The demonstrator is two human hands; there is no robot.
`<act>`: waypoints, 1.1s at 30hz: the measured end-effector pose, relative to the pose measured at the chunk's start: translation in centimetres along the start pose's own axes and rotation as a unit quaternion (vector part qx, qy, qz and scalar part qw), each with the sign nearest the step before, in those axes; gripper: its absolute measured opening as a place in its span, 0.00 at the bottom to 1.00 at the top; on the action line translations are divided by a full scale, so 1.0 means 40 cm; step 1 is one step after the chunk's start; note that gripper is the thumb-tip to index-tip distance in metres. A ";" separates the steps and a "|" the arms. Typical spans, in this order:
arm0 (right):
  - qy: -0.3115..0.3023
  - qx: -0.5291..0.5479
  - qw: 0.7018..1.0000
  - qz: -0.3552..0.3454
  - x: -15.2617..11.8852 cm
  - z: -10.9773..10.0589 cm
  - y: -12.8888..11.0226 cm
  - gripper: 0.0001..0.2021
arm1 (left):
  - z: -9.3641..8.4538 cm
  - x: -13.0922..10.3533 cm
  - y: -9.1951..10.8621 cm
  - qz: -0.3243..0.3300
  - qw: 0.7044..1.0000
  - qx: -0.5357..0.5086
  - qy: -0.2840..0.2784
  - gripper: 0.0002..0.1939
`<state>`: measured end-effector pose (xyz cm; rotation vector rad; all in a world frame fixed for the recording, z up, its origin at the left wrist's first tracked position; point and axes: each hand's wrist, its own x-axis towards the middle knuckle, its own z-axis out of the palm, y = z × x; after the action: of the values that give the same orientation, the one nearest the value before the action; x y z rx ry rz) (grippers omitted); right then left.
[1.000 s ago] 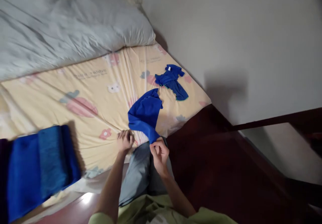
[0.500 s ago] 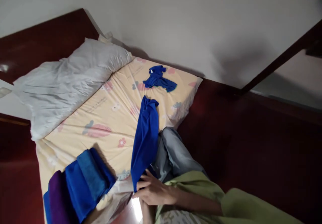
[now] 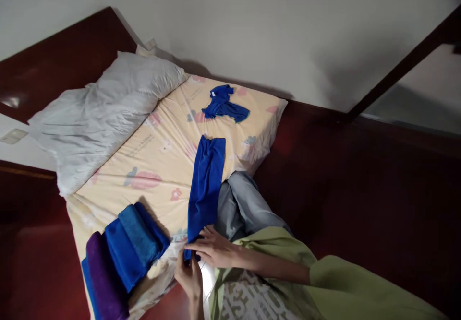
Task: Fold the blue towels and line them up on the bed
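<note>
A long blue cloth [image 3: 206,185] lies lengthwise on the bed, its near end drawn to the bed's edge by my legs. My left hand [image 3: 189,273] pinches that near end from below, fingers closed on it. Over the same end rests my right hand [image 3: 213,249], its fingers bent and gripping the fabric beside the left fingertips. To the left, folded cloths lie in a row: a purple one [image 3: 103,277], a blue one [image 3: 124,255] and a teal one [image 3: 139,236], with more blue beside them.
A crumpled blue garment [image 3: 225,104] lies toward the bed's far side. A grey pillow [image 3: 108,113] rests against the dark headboard [image 3: 72,61]. The bed's patterned sheet [image 3: 144,181] is wrinkled. Dark red floor [image 3: 342,205] extends to the right.
My left hand has come up into view at the cloth's near end. The cloth's far end looks flatter and straighter, and its near end has shifted slightly up in view.
</note>
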<state>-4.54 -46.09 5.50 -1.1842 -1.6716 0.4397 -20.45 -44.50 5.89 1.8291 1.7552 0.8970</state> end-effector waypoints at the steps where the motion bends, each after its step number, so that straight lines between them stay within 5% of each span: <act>1: 0.013 -0.011 1.000 -0.011 0.002 -0.005 0.004 0.23 | -0.005 0.001 0.007 0.017 1.000 0.011 0.000 0.17; 3: 0.038 -0.032 0.998 -0.026 0.004 -0.014 0.015 0.26 | -0.023 -0.002 0.014 0.058 0.998 0.029 -0.003 0.16; 6: 0.089 -0.070 0.993 0.044 0.008 -0.036 0.034 0.29 | -0.075 -0.016 0.008 0.103 0.994 0.040 -0.006 0.17; 9: 0.068 -0.091 0.990 0.083 0.012 -0.071 0.056 0.29 | -0.139 -0.032 -0.007 0.128 0.991 0.020 0.018 0.18; 15: 0.125 -0.035 0.983 0.132 0.014 -0.119 0.106 0.27 | -0.259 -0.047 -0.006 0.071 0.980 -0.020 0.182 0.22; 18: 0.150 -0.008 0.981 0.120 0.011 -0.133 0.122 0.29 | -0.303 -0.045 0.007 0.090 0.977 -0.024 0.192 0.24; 22: 0.173 0.035 0.980 0.091 -0.002 -0.149 0.124 0.23 | -0.319 -0.036 0.023 0.131 0.966 0.013 0.223 0.23; 27: 0.187 0.071 0.975 0.098 -0.012 -0.201 0.118 0.09 | -0.307 -0.033 0.035 0.030 0.949 0.052 0.309 0.17; 33: 0.128 0.112 0.978 0.119 -0.028 -0.269 0.093 0.15 | -0.337 -0.042 0.022 0.034 0.976 0.050 0.209 0.13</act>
<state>6.68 -47.94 6.83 -1.2206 -1.2312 0.5820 -29.45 -47.79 15.55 1.8727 2.0255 1.3217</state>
